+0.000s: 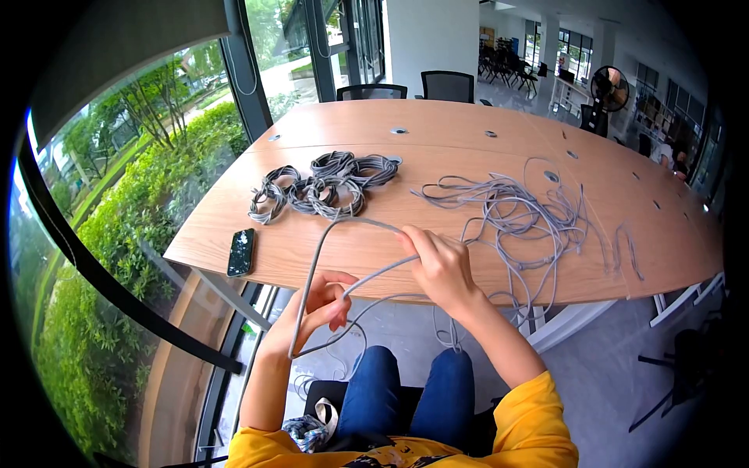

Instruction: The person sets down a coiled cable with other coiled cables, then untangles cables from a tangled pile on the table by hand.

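A grey cable (380,274) runs in a loose loop between my two hands, in front of the table's near edge. My right hand (441,265) is closed, pinching the cable between thumb and fingers. Lower and to the left, my left hand (324,302) has its fingers curled around the cable, with a loop of it passing over the wrist. On the right of the table lies a loose tangle of grey cable (507,204), with strands hanging over the near edge. Several coiled grey cables (337,195) lie together beyond my left hand.
A dark phone (241,252) lies near the left front edge of the wooden table (335,125). Two black chairs (448,86) stand at the far side. Tall windows line the left. A black fan (608,90) stands at the back right. Cable strands hang down near my knees.
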`<action>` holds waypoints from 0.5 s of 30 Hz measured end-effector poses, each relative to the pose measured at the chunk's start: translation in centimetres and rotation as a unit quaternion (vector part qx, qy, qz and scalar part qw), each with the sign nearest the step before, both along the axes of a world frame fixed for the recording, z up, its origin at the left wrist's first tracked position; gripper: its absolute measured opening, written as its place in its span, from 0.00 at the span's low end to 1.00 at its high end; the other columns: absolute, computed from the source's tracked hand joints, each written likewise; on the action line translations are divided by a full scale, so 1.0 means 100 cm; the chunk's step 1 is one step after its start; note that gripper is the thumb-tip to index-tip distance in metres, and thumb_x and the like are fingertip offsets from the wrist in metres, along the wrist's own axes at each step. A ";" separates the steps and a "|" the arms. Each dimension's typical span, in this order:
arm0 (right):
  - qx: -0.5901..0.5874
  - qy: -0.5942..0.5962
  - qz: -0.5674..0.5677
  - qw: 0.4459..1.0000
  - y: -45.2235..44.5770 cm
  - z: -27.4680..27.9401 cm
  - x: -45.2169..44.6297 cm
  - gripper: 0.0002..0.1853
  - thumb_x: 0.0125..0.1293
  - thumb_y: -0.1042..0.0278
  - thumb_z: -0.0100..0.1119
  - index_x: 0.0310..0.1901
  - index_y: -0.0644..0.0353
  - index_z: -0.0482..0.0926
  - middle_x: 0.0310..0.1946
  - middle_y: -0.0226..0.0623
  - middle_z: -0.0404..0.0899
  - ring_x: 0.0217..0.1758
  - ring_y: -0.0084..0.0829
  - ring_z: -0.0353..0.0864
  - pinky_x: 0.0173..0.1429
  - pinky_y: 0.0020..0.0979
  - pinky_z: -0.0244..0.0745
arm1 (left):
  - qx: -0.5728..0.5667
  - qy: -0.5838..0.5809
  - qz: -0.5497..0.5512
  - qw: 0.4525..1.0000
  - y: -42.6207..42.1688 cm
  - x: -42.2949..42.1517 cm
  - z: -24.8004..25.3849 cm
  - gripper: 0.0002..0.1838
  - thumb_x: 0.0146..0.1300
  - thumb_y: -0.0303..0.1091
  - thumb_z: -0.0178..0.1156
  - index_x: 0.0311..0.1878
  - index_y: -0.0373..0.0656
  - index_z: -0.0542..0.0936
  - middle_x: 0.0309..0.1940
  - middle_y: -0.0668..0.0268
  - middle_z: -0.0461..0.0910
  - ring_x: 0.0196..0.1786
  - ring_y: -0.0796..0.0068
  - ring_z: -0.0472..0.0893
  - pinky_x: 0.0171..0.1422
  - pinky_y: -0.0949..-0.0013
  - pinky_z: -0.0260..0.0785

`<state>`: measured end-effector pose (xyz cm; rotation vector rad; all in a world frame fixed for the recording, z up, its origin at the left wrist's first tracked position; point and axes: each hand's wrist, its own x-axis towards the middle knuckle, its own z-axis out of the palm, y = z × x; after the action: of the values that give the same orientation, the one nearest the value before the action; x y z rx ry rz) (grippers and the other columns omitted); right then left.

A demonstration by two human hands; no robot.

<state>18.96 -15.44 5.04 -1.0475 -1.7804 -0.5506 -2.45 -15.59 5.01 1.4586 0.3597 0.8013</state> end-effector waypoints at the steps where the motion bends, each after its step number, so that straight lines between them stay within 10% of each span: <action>1: -0.019 0.018 0.021 0.999 -0.002 -0.001 -0.001 0.04 0.52 0.79 0.54 0.28 0.63 0.69 0.19 0.39 0.73 0.20 0.34 0.74 0.22 0.30 0.68 | 0.010 0.034 0.053 0.998 -0.001 0.001 0.003 0.27 0.54 0.49 0.54 0.48 0.37 0.66 0.21 0.69 0.67 0.23 0.81 0.66 0.26 0.80 0.56; 3: -0.054 0.052 0.045 0.996 -0.004 -0.005 -0.006 0.05 0.52 0.80 0.53 0.29 0.64 0.68 0.23 0.41 0.74 0.24 0.36 0.75 0.25 0.32 0.69 | 0.041 0.051 0.117 0.991 -0.003 0.005 0.005 0.17 0.57 0.35 0.54 0.46 0.36 0.67 0.21 0.69 0.68 0.24 0.80 0.68 0.28 0.79 0.59; 8: -0.225 0.116 0.106 0.962 -0.012 -0.007 -0.008 0.07 0.53 0.82 0.50 0.33 0.65 0.64 0.31 0.46 0.74 0.34 0.41 0.76 0.33 0.34 0.72 | 0.038 0.070 0.132 0.988 0.002 0.009 0.008 0.16 0.58 0.35 0.53 0.45 0.36 0.67 0.22 0.68 0.69 0.24 0.81 0.67 0.28 0.79 0.59; 15: -0.466 0.270 0.338 0.772 -0.012 0.001 0.004 0.10 0.57 0.77 0.49 0.42 0.68 0.66 0.36 0.36 0.73 0.43 0.25 0.73 0.46 0.24 0.66 | 0.087 0.134 0.137 0.978 0.007 0.019 0.018 0.08 0.61 0.31 0.49 0.42 0.41 0.68 0.19 0.72 0.65 0.22 0.85 0.61 0.25 0.83 0.53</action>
<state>19.34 -16.61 5.17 -0.9173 -1.6953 1.1024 -0.58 -14.88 6.82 1.7103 0.7230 0.8738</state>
